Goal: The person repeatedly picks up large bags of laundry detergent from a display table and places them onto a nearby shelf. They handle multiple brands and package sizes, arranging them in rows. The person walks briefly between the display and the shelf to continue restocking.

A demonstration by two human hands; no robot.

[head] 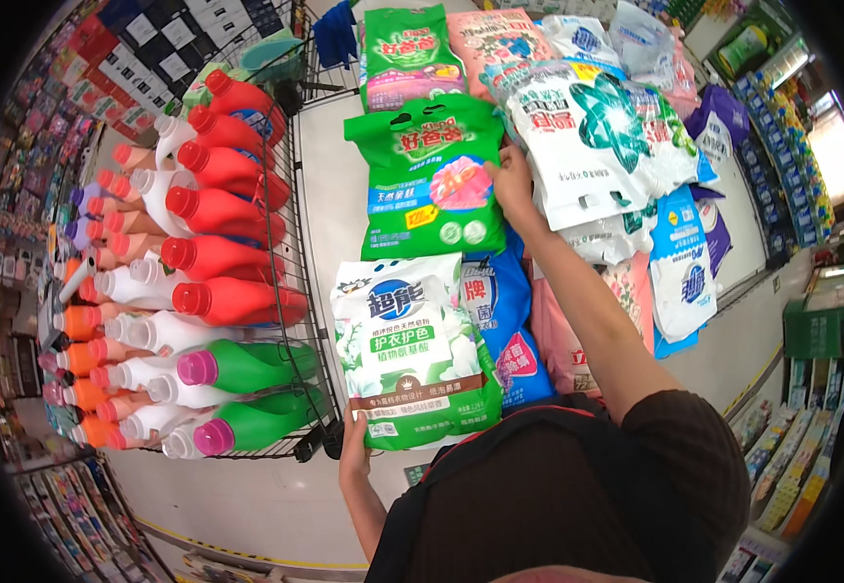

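My left hand (355,443) is at the lower left corner of a white and green bag of laundry powder (407,350), thumb on its front and the other fingers hidden. Above that bag lies a green Kispa detergent bag (422,211). My right hand (515,186) grips this bag's right edge with the thumb on its face; some fingers are hidden between bags. Just right of that hand, a white detergent bag with a teal flower print (575,146) tops a pile. A blue detergent bag (495,321) is partly covered by the white and green one.
At the left, a black wire rack (287,218) holds rows of detergent bottles (225,251). More bags, including pink (567,335) and purple (717,124) ones, lie to the right. Stocked shelves (779,444) line both sides above a tiled floor (247,503).
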